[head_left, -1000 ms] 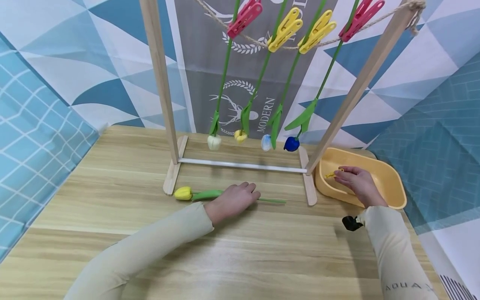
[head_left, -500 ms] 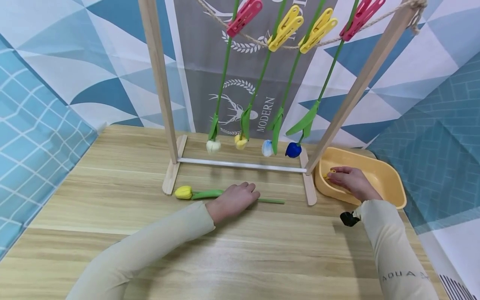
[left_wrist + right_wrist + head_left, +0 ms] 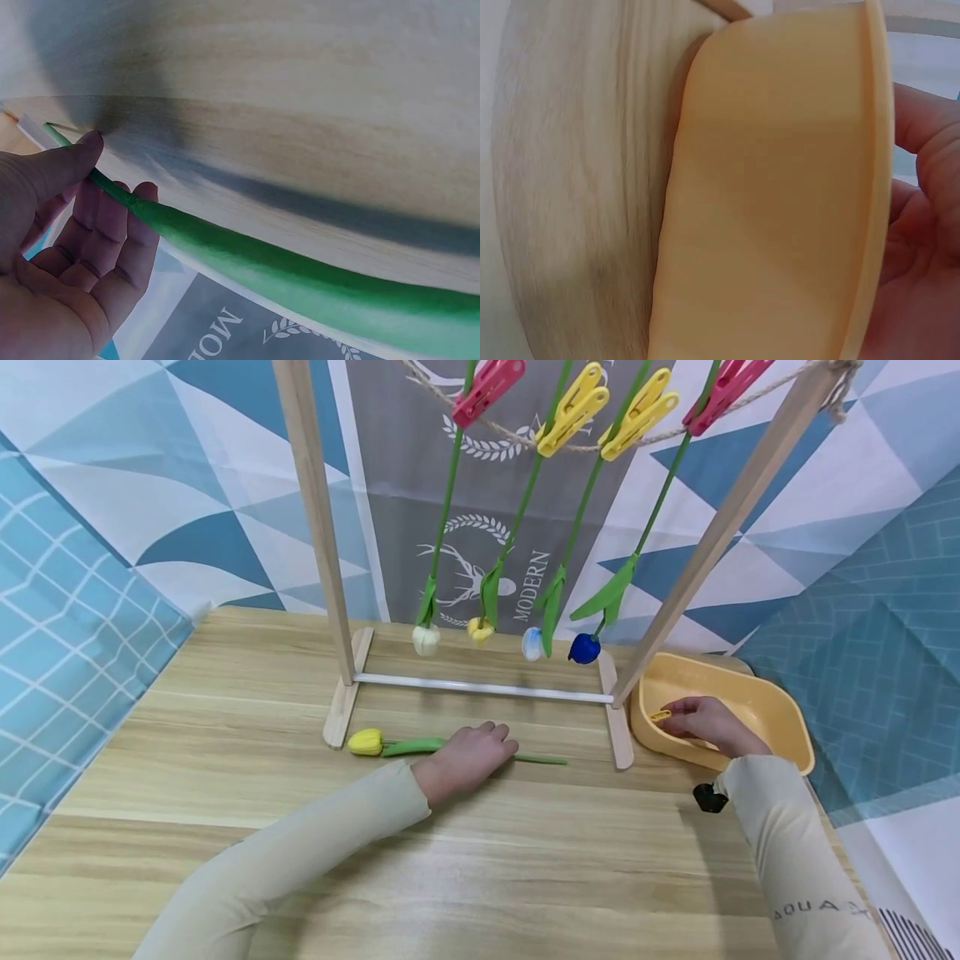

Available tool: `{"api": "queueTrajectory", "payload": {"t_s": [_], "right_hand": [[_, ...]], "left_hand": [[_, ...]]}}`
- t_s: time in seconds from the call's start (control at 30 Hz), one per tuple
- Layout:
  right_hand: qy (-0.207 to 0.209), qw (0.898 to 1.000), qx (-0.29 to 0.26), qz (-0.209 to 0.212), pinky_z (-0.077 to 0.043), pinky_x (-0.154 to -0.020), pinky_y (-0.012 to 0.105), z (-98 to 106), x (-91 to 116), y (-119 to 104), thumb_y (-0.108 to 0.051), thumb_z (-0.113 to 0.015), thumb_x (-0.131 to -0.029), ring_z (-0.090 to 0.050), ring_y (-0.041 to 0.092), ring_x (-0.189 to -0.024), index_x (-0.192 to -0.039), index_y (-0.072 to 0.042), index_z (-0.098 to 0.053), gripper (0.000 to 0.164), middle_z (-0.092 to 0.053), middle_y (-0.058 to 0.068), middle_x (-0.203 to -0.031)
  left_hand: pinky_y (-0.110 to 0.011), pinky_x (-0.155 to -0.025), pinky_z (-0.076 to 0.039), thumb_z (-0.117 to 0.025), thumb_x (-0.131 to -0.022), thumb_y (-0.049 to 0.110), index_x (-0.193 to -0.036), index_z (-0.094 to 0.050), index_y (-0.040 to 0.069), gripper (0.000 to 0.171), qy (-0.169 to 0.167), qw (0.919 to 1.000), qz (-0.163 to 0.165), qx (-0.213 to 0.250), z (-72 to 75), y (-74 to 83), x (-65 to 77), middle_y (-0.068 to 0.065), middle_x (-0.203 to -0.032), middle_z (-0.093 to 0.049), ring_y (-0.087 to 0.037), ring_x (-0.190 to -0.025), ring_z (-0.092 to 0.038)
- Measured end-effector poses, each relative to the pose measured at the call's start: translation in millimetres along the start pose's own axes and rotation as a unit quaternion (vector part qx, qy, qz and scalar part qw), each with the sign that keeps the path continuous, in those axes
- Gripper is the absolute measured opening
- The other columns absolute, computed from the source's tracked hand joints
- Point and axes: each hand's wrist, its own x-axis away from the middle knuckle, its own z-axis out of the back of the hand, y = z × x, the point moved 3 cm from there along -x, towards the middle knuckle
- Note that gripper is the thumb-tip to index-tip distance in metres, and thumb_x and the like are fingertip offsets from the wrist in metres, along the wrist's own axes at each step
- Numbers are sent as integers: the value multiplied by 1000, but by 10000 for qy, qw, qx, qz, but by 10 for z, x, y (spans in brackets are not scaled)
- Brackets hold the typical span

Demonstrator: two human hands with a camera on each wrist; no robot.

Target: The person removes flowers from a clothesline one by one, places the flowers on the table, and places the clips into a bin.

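On the table lies a yellow tulip point(image 3: 366, 742) with its bloom to the left. My left hand point(image 3: 468, 760) covers the middle of its stem. The left wrist view shows thumb and fingers pinching the stem just beyond the green leaf point(image 3: 247, 255). At the right, my right hand point(image 3: 708, 727) is inside the orange basin point(image 3: 791, 714), holding a yellow clothespin point(image 3: 660, 716) at the fingertips. In the right wrist view the basin wall point(image 3: 772, 180) hides the fingertips and the clothespin.
Behind stands a wooden frame point(image 3: 318, 518) with a white crossbar point(image 3: 480, 687). Along its rope point(image 3: 517, 443), red and yellow clothespins hold several tulips upside down, including a white tulip point(image 3: 426, 641) and a dark blue tulip point(image 3: 584, 648). Patterned cloth point(image 3: 247, 477) hangs at the back.
Within the basin, my right hand shifts slightly and the clothespin turns at its fingertips. The left hand stays on the stem. The hanging tulips sway a little.
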Motion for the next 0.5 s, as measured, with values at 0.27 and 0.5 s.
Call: {"api": "queueTrajectory", "payload": {"t_s": [0.27,0.5], "right_hand": [[222,9942,1053,-50,-46,-70,24,4,-73,47,-28,-60,-90,-54,15,-84,-120,8,-53,48,-60,17,-108],[232,9895,1428,-14,-43,-69,25,3,-129,52,-21,-61,-87,-53,22,-86,-115,9,-57,41,-60,22,-106]], "left_hand": [[-32,-63,-54,-57,-88,0,-104,-62,14,21,-80,9999,103,90,-24,-20,-7,-5,-98,-60,-19,-89,-59],[-33,-64,-55,-57,-89,-1,-106,-62,13,23,-185,9993,173,282,-25,-32,12,-6,-102,-60,-20,-91,-60]]}}
